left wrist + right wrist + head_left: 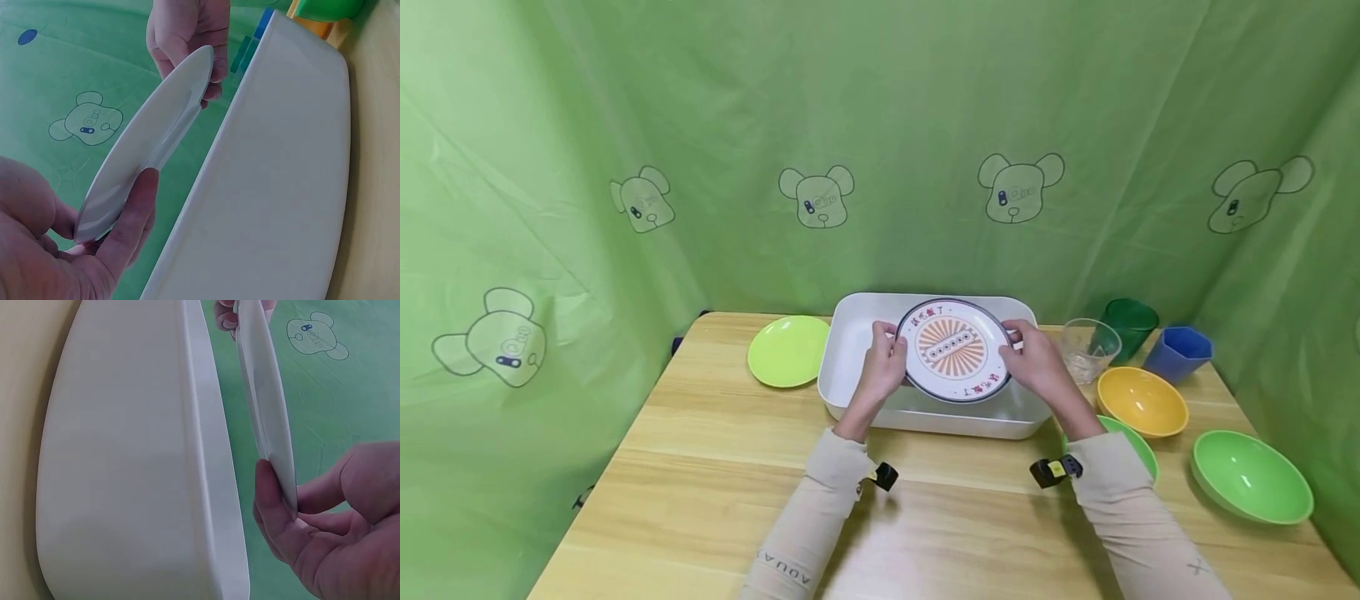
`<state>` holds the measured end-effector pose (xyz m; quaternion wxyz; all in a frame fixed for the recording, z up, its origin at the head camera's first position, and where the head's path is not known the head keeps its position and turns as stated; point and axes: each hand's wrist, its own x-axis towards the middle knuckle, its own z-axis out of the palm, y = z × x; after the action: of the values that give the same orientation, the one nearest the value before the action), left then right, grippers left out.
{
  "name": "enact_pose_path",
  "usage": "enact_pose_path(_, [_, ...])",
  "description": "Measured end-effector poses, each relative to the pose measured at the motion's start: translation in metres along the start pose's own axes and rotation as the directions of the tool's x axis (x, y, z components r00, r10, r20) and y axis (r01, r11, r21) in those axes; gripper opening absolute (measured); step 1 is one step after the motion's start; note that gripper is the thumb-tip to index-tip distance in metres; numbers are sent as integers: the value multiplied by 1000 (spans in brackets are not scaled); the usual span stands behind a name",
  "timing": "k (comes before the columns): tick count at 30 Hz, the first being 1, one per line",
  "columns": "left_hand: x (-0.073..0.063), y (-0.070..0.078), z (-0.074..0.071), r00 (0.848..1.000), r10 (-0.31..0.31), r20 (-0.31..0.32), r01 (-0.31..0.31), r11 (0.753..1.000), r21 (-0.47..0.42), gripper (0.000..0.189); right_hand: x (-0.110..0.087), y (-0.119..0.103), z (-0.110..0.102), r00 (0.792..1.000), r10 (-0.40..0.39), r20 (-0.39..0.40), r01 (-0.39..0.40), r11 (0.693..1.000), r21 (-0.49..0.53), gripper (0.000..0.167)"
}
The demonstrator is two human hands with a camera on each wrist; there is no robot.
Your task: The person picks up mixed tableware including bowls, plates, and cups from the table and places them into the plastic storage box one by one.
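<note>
Where the work is enclosed, a green curtain (pixel 910 75) is hung behind and to both sides, presumably as a screen. Before it, a wooden desk (pixel 685 508) is set. Near the far edge, a white tub (pixel 955 425) is stood upright, long side turned to the person, probably for even reach. Over the tub, the printed plate (pixel 953 350) is held apart from the rim, tilted, printed face toward the person. To the right, a green bowl (pixel 1251 479) is placed mouth up. At the tub's left end, a lime plate (pixel 785 352) is laid flat; contact cannot be told. An orange bowl (pixel 1142 404) is set beside a green dish (pixel 1138 443), partly hidden by the right sleeve (pixel 1157 525). Opposite rims of the printed plate are pinched by the left hand (pixel 886 362) and right hand (pixel 1036 360), thumbs on the face, fingers beneath, seemingly for balance. Behind the orange bowl, a see-through cup (pixel 1084 360), a dark green cup (pixel 1131 323) and a blue cup (pixel 1178 354) are grouped, likely against knocks.
</note>
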<state>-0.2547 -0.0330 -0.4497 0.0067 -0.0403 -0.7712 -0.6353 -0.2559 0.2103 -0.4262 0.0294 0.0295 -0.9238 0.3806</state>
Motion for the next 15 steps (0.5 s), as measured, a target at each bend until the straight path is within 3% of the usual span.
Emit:
enact_pose_path(9, [0, 2, -9, 999, -26, 27, 28, 999, -40, 29, 4, -2, -2, 1000, 23, 0, -23, 999, 33, 48])
enact_pose_path(15, [1, 1, -20, 1000, 26, -15, -26, 999, 19, 33, 9, -1, -2, 999, 27, -24, -27, 999, 27, 48])
